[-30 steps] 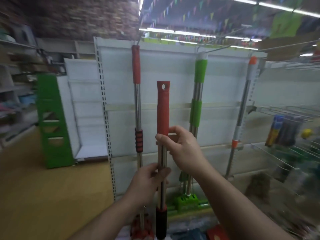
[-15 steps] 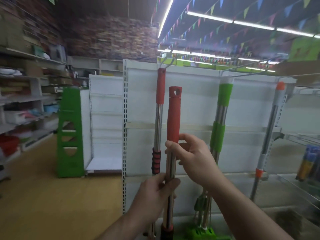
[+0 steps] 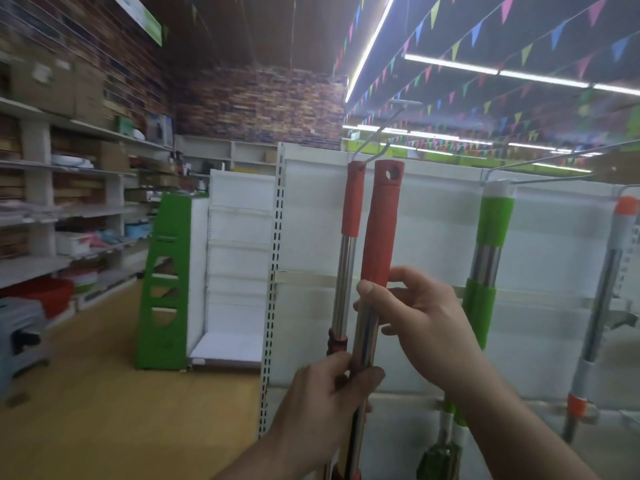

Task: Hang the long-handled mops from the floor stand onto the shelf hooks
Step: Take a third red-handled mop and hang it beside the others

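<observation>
While the red-handled mop is held nearly upright in front of the white shelf panel, its steel shaft is gripped from below by the left hand, whose fingers are wrapped round the shaft. Higher up, at the lower end of the red grip, the pole is pinched between the thumb and fingers of the right hand; the remaining fingers are spread loosely behind it. The hanging hole at the top of the grip is seen just below the upper edge of the panel and is not on any hook. Just to the left, nearly touching, a second red-handled mop is hung from a wire hook that projects from the top of the shelf. To the right, well apart from the hands, a green-handled mop is hung against the same panel, and beyond it a grey pole with orange bands is seen at the frame's edge. A green shelf end is set on the yellow floor to the left, with stocked shelves along the brick wall.
</observation>
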